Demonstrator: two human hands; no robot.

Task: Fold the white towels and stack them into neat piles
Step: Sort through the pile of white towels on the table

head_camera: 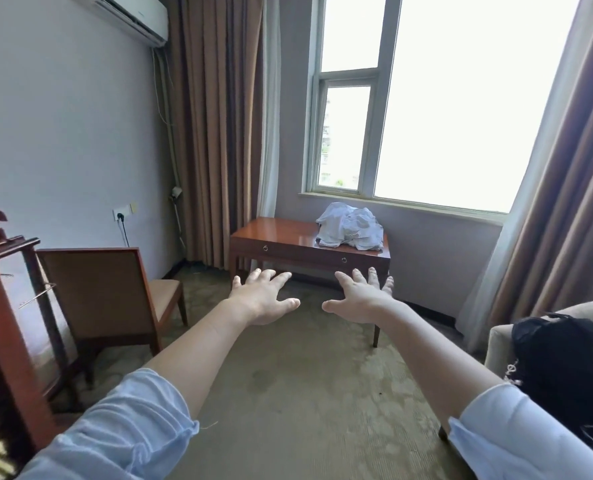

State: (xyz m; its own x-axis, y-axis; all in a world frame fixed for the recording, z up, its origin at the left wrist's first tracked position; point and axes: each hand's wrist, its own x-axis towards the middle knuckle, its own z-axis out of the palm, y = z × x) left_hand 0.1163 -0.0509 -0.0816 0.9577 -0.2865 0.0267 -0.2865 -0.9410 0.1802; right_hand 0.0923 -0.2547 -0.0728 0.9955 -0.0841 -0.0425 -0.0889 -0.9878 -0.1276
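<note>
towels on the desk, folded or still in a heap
Unfolded: the towels lie in one crumpled heap on the desk, no flat layers or stack. Both hands are empty, short of them.

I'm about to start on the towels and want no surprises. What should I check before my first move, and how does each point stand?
1. Hands free: left hand and right hand open, holding nothing: ok.
2. Towels found: white towels heaped on the desk: ok.
3. Towels within reach: both hands hang short of the desk: not ok.
4. Folding space: bare wood left of the heap: ok.
5. Way to the desk: carpet open ahead, chair off to the left: ok.
6. Towel count: cannot tell.
</note>
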